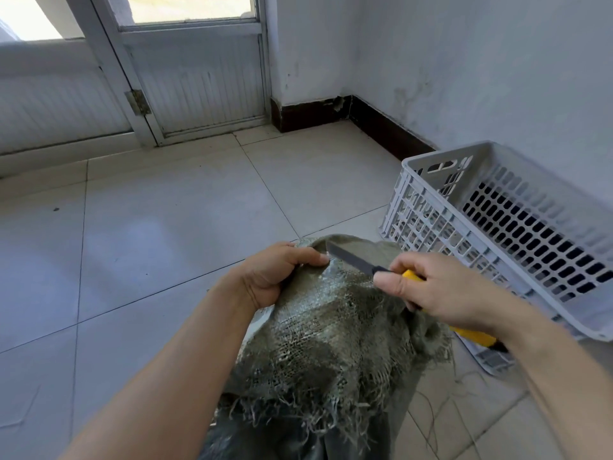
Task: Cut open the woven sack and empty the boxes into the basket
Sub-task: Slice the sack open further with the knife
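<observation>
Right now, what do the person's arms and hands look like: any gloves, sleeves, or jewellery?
Both are bare. The left hand and right hand wear no gloves, and no rings show on the fingers. No watch or band shows at either wrist, and no sleeves cover the forearms in view.

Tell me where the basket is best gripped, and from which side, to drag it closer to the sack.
Grip the basket by the handle cutout in its near short wall, coming from the left, the sack's side. That wall faces the open floor, and the cutout gives fingers a hold. The right hand would have to put down the knife first.
</observation>
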Available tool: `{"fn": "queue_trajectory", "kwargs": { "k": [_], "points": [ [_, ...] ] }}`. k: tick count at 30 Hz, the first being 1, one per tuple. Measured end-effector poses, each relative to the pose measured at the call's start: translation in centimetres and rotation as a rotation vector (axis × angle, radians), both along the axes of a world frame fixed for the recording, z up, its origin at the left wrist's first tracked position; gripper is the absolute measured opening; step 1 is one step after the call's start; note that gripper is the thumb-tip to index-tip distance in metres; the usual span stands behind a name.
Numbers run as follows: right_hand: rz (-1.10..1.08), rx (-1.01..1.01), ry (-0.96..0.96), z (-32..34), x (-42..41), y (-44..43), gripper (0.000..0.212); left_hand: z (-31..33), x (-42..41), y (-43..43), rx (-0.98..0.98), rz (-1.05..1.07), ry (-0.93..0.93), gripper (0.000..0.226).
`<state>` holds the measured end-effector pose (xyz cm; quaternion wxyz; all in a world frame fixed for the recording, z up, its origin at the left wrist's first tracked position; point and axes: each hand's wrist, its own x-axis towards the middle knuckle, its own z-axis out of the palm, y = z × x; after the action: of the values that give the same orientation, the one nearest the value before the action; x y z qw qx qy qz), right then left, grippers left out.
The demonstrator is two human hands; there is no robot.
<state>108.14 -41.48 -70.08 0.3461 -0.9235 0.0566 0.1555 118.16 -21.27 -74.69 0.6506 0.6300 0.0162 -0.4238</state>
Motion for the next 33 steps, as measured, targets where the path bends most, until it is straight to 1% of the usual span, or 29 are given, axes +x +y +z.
{"fn": "queue_trajectory", "kwargs": {
  "k": [3, 5, 10, 13, 17, 21, 24, 27, 33],
  "points": [
    [0.067, -0.192, 0.039, -0.3, -0.3, -0.5, 0.037, 0.3, 0.1, 0.1, -0.017, 0.017, 0.028, 0.012],
    [0.080, -0.268, 0.062, -0.2, -0.5, -0.8, 0.035, 0.5, 0.0, 0.0, -0.019, 0.020, 0.047, 0.011],
    [0.066, -0.326, 0.051, 0.2, -0.4, -0.7, 0.041, 1.2, -0.3, -0.2, -0.031, 0.024, 0.038, 0.023],
    [0.060, -0.368, 0.052, 0.2, -0.3, -0.4, 0.046, 1.4, -0.3, -0.3, -0.015, 0.017, 0.011, 0.021],
    [0.045, -0.412, 0.035, 0.3, -0.2, -0.2, 0.046, 1.4, -0.3, -0.4, 0.015, 0.021, -0.013, 0.020],
    [0.033, -0.433, 0.036, 0.4, -0.3, 0.2, 0.047, 1.5, -0.3, -0.3, 0.016, 0.016, -0.028, 0.019],
    [0.015, -0.416, 0.031, 0.4, -0.3, 0.4, 0.053, 1.6, -0.4, -0.3, 0.010, 0.008, -0.038, 0.018],
    [-0.006, -0.394, 0.033, 0.3, -0.4, 0.5, 0.054, 1.6, -0.6, -0.3, -0.004, 0.005, -0.036, 0.016],
    [-0.104, -0.341, -0.060, -0.5, -0.6, 1.2, 0.052, 2.0, -0.8, -0.2, -0.049, 0.053, -0.028, 0.017]
  ]
}}
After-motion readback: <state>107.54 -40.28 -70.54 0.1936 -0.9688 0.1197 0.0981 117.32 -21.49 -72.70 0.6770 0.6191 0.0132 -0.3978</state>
